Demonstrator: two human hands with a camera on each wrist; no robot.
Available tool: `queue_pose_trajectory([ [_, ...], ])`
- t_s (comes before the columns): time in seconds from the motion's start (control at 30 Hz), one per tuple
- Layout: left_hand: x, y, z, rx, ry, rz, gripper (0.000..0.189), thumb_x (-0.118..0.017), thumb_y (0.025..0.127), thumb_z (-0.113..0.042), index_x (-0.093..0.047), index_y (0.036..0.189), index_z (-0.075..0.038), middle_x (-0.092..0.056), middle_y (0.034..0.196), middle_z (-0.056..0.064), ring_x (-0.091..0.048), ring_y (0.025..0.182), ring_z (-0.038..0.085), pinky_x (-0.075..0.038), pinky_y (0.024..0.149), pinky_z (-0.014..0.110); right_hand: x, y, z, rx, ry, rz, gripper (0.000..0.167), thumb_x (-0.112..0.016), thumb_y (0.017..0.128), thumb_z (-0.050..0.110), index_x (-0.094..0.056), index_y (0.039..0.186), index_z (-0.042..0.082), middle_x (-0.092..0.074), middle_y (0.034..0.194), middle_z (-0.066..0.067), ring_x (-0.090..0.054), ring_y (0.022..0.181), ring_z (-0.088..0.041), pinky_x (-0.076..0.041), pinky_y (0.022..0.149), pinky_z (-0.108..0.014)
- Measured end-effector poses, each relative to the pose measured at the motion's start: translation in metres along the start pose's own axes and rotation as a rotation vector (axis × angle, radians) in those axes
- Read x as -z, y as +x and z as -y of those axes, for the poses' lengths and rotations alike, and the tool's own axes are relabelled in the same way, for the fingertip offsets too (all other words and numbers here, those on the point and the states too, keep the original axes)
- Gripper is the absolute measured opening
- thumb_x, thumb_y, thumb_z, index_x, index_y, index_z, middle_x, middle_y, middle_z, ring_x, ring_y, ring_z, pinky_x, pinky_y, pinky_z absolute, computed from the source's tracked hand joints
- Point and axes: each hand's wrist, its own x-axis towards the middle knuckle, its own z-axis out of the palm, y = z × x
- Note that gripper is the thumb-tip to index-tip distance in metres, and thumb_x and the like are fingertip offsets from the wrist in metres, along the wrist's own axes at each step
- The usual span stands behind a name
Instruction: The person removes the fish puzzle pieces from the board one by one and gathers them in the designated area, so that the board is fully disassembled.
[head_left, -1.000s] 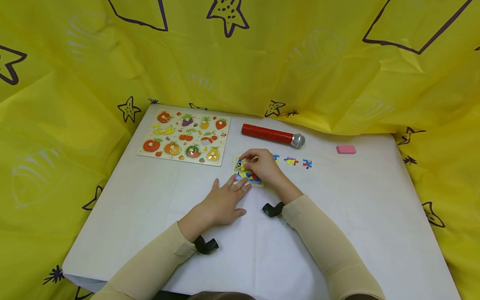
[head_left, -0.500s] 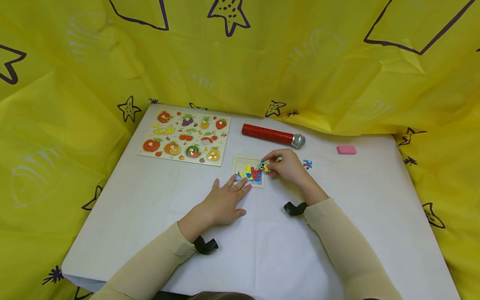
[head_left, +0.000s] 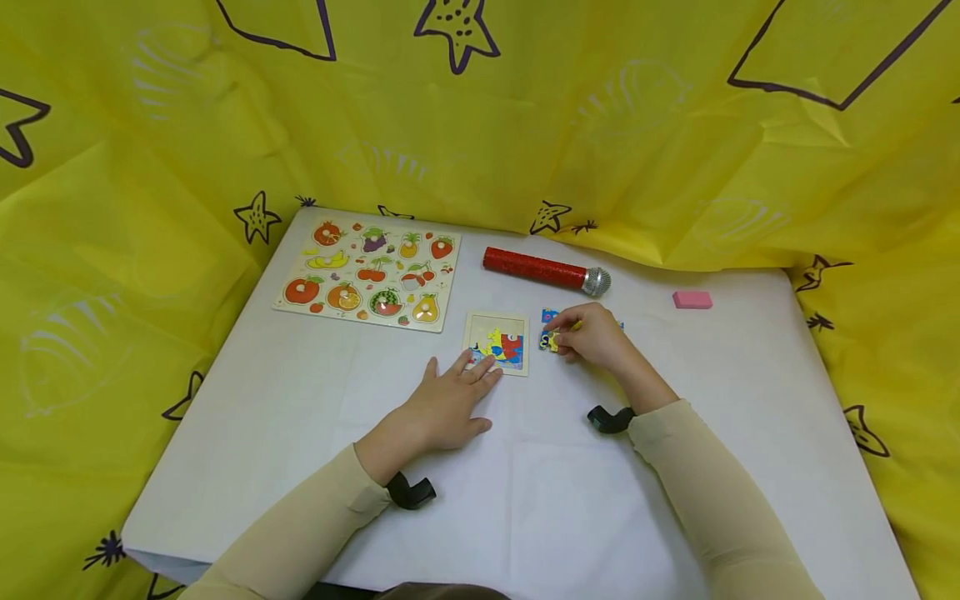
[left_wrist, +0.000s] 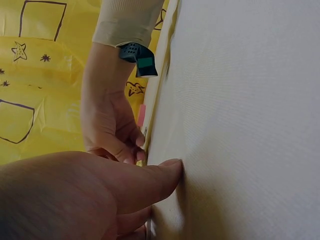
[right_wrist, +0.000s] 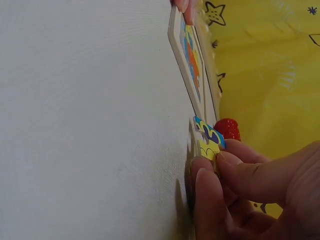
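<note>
Since the earlier frame, the right hand [head_left: 596, 337] has carried a puzzle piece [head_left: 550, 342] from the tray's edge farther right. Thumb and fingers pinch that piece — blue and yellow with a dark curl — and I cannot tell whether it touches the cloth. Just beyond it lies a blue loose piece [head_left: 550, 315]; another piece [head_left: 621, 325] shows partly past the hand. To their left sits the puzzle tray [head_left: 491, 323], lower part filled with red, yellow and blue pieces, bare wood showing above. The left hand [head_left: 450, 407] rests with fingers spread, fingertips on the tray's near left corner. Farther back lie a red microphone [head_left: 536, 268] and, to the left, a fruit board [head_left: 350, 246]. Well to the right is a pink block [head_left: 692, 300] — everything on a white cloth [head_left: 555, 517] before a yellow curtain [head_left: 480, 125].
</note>
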Motion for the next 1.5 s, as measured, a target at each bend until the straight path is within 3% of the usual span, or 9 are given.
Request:
queue_pose_trajectory([
  [0.37, 0.003, -0.002, -0.003, -0.002, -0.005, -0.006, 0.080, -0.067, 0.104, -0.049, -0.031, 0.171, -0.025, -0.022, 0.181, -0.003, -0.015, 0.170, 0.034, -0.018, 0.126, 0.080, -0.006, 0.001, -0.001, 0.039, -0.124, -0.040, 0.014, -0.072, 0.098, 0.000, -0.082, 0.106, 0.005, -0.068, 0.090, -0.010, -0.066, 0.065, -0.016, -0.055, 0.058, -0.024],
  [0.53, 0.003, -0.002, -0.004, 0.000, 0.001, -0.006, 0.080, -0.067, 0.104, -0.049, -0.032, 0.171, -0.025, -0.023, 0.181, -0.003, -0.015, 0.170, 0.034, -0.019, 0.126, 0.079, -0.007, 0.002, -0.001, 0.021, -0.155, -0.053, 0.013, -0.072, 0.099, 0.002, -0.082, 0.107, 0.007, -0.068, 0.090, -0.009, -0.065, 0.065, -0.016, -0.054, 0.060, -0.025],
  [0.83, 0.003, -0.002, -0.004, 0.002, 0.002, -0.005, 0.080, -0.067, 0.104, -0.049, -0.032, 0.171, -0.025, -0.022, 0.181, -0.003, -0.015, 0.170, 0.034, -0.019, 0.126, 0.079, -0.012, 0.003, -0.004, 0.065, -0.223, -0.118, 0.014, -0.074, 0.097, 0.001, -0.078, 0.108, 0.008, -0.066, 0.090, -0.010, -0.067, 0.065, -0.018, -0.053, 0.059, -0.027],
  [1.07, 0.003, -0.002, -0.004, 0.003, 0.010, -0.004, 0.080, -0.067, 0.104, -0.048, -0.032, 0.171, -0.024, -0.023, 0.181, -0.002, -0.017, 0.170, 0.035, -0.020, 0.126, 0.078, -0.019, 0.001, 0.005, 0.148, -0.339, -0.191, 0.012, -0.076, 0.096, 0.006, -0.079, 0.107, 0.010, -0.065, 0.091, -0.008, -0.059, 0.084, -0.025, -0.046, 0.072, -0.033],
  [1.33, 0.004, -0.001, -0.004, 0.000, 0.025, -0.012, 0.080, -0.068, 0.104, -0.048, -0.033, 0.171, -0.023, -0.026, 0.181, 0.000, -0.019, 0.169, 0.036, -0.023, 0.125, 0.078, -0.042, 0.008, 0.028, 0.254, -0.249, -0.108, 0.019, -0.072, 0.100, 0.007, -0.079, 0.117, 0.010, -0.068, 0.105, -0.010, -0.061, 0.094, -0.027, -0.052, 0.083, -0.037],
  [1.5, 0.003, 0.000, -0.004, -0.007, 0.029, -0.015, 0.079, -0.067, 0.104, -0.048, -0.034, 0.171, -0.023, -0.025, 0.181, 0.000, -0.020, 0.169, 0.037, -0.024, 0.125, 0.079, -0.056, 0.015, 0.037, 0.282, -0.194, -0.042, 0.023, -0.073, 0.100, 0.007, -0.079, 0.122, 0.010, -0.069, 0.110, -0.010, -0.064, 0.090, -0.024, -0.056, 0.078, -0.032],
])
